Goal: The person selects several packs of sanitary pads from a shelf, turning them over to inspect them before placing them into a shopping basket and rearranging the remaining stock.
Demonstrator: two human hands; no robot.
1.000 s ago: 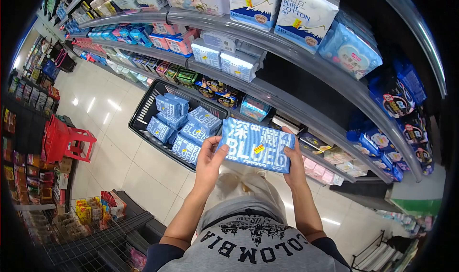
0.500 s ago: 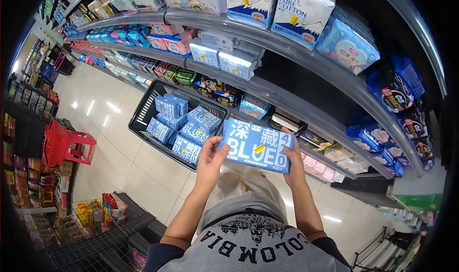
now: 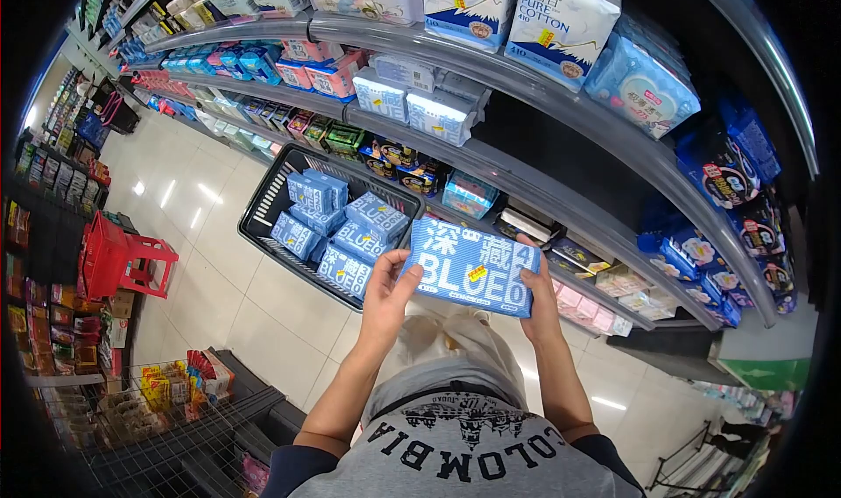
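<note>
Holding a flat blue pack (image 3: 473, 266) by its two short ends, both hands are closed on it: the left hand (image 3: 385, 301) grips the end at 9 o'clock, the right hand (image 3: 536, 296) the end at 3 o'clock. The pack sits at the centre of the view, face up, printed in white with two Chinese characters, "BLUE" and the figures "4" and "0"; a small yellow sticker lies on its face. At 10 o'clock from the pack, just beside the left hand, a black basket (image 3: 267, 196) holds several packs (image 3: 346, 231) of the same blue print. At 12 o'clock, white bags (image 3: 561, 16) on the top shelf (image 3: 526, 77) read "PURE COTTON". At 6 o'clock the person's grey shirt (image 3: 464, 454) bears the letters "COLOMBIA".
</note>
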